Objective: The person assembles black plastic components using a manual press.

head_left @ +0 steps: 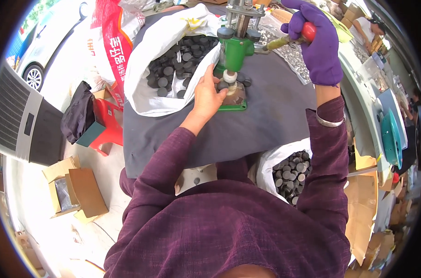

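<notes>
A green hand press (233, 52) stands on the dark cloth of the table. My left hand (207, 95), bare, is at its base, thumb and fingers closing around a small black round disc (223, 85) just below the press's white tip (229, 76). More black discs (244, 81) lie behind the base. My right hand (318, 44), in a purple glove, is raised and wrapped around the red knob (308, 31) of the press lever (277, 43). Close by my left hand, an open white sack (143, 95) holds many black discs.
A second white sack (266, 167) of black discs sits below the table edge, by my right arm. Clear bags of small metal-looking parts (284, 51) lie behind the press. At left are a red stool (109, 121), an open carton (87, 192) and a grey cooler (22, 116). People work at far right.
</notes>
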`<state>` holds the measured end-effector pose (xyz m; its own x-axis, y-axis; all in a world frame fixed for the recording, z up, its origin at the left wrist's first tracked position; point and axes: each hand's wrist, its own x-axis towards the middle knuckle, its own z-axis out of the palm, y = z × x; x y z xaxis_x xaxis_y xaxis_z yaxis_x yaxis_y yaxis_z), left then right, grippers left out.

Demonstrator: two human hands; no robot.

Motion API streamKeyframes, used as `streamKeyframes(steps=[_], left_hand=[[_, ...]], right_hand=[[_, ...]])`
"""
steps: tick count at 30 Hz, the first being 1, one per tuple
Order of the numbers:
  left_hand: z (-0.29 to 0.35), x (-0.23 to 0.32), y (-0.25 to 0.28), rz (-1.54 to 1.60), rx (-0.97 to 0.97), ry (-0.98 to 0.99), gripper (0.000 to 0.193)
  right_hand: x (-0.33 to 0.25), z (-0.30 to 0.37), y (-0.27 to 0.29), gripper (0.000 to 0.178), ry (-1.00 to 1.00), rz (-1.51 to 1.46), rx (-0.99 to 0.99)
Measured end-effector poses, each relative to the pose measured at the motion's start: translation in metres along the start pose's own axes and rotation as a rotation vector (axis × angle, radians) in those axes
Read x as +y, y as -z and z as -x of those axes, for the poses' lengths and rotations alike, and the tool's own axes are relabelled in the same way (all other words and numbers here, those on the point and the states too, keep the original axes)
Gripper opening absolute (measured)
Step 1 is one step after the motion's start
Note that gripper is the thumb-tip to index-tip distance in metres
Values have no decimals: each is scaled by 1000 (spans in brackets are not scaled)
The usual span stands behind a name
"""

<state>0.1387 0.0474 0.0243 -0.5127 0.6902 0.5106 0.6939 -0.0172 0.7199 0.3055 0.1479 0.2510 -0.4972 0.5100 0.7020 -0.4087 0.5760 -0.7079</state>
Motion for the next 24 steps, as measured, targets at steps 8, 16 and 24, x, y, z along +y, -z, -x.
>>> streamKeyframes(steps=[8,16,24], left_hand=[[-10,0,-31,-16,108,6,96],[-3,-8,-13,113,136,52,86],[13,-69,92,-633,313,-59,16]], right_hand=[[11,9,11,38,-28,-61,-44],[59,133,10,26,34,255,86],[63,147,10,25,17,190,-102]])
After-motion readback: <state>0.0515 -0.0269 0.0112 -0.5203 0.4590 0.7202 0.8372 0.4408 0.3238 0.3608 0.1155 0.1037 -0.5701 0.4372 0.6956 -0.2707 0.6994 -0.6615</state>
